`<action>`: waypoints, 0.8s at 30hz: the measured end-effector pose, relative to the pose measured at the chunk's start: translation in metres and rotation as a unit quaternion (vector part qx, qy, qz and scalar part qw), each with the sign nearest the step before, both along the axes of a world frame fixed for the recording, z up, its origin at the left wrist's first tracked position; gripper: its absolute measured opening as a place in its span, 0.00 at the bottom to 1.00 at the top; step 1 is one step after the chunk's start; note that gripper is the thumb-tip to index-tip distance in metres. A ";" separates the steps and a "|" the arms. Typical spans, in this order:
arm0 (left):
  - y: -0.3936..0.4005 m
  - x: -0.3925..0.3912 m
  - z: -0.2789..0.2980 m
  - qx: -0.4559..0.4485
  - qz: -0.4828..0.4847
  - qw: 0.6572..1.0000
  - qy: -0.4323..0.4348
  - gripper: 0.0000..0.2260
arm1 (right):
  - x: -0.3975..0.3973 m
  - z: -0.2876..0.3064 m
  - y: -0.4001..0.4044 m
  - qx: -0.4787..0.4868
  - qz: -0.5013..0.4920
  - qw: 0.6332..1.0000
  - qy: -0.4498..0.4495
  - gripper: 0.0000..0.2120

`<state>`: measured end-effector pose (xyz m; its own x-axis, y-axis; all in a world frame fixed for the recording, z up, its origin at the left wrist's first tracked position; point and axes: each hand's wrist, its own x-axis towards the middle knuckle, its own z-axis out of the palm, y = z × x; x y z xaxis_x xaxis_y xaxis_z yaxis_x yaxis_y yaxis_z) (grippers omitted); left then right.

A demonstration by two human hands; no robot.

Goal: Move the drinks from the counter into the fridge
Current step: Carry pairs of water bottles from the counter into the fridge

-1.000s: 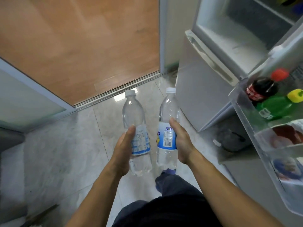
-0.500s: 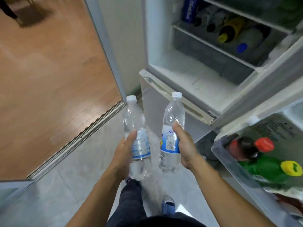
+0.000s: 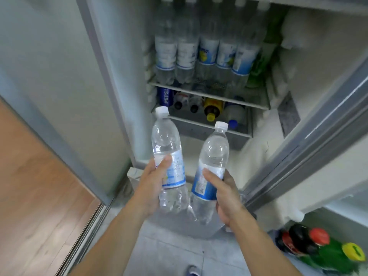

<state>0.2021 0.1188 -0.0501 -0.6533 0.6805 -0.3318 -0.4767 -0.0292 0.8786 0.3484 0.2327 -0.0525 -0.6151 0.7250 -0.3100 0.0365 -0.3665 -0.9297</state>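
I hold two clear water bottles with white caps and blue-white labels in front of the open fridge point(image 3: 256, 156). My left hand point(image 3: 153, 184) grips the left bottle point(image 3: 166, 144) around its label. My right hand point(image 3: 223, 194) grips the right bottle point(image 3: 216, 152), which leans slightly right. Both bottles are upright, close together, their bases almost touching. Inside the fridge, several similar water bottles point(image 3: 205, 50) stand in a row on the wire shelf point(image 3: 209, 92). Below it, a Pepsi can point(image 3: 165, 96) and several bottles lie in a drawer.
The open fridge door point(image 3: 318, 136) stands at the right; its lower rack holds a dark cola bottle with red cap point(image 3: 304, 242) and a green bottle with yellow cap point(image 3: 338, 253). A sliding door frame point(image 3: 95, 56) and wooden floor point(image 3: 35, 196) lie at the left.
My view has swung up and toward the fridge interior. Both hands have carried the bottles closer to the open compartment, still gripped the same way.
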 end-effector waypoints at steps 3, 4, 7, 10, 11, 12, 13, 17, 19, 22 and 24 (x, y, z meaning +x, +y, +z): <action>0.038 -0.023 0.021 0.045 -0.010 0.999 0.021 0.18 | -0.020 0.017 0.025 0.070 -0.037 0.997 0.026 0.22; 0.050 -0.030 0.029 0.050 -0.015 0.998 0.045 0.18 | -0.027 0.023 0.034 0.092 -0.050 0.994 0.035 0.21; 0.086 -0.051 0.056 0.046 -0.009 0.984 0.170 0.17 | -0.053 0.047 0.063 0.155 -0.092 0.982 0.058 0.19; 0.119 -0.071 0.080 0.066 -0.007 0.957 0.284 0.18 | -0.080 0.069 0.090 0.230 -0.145 0.959 0.078 0.17; 0.129 -0.077 0.087 0.074 -0.010 0.946 0.316 0.19 | -0.089 0.076 0.099 0.254 -0.160 0.950 0.085 0.17; 0.140 -0.083 0.093 0.081 -0.010 0.936 0.342 0.20 | -0.098 0.083 0.107 0.272 -0.175 0.942 0.094 0.18; 0.150 -0.089 0.101 0.087 -0.005 0.927 0.366 0.21 | -0.106 0.090 0.115 0.282 -0.190 0.934 0.106 0.20; 0.197 -0.110 0.119 0.109 0.033 0.897 0.426 0.22 | -0.135 0.113 0.151 0.294 -0.221 0.917 0.156 0.25; 0.221 -0.118 0.123 0.116 0.047 0.897 0.423 0.23 | -0.147 0.121 0.168 0.297 -0.229 0.914 0.153 0.23; 0.246 -0.128 0.125 0.099 0.053 0.896 0.430 0.25 | -0.164 0.130 0.187 0.298 -0.222 0.919 0.132 0.20; 0.257 -0.135 0.124 0.067 0.051 0.889 0.450 0.27 | -0.175 0.133 0.198 0.277 -0.218 0.928 0.124 0.22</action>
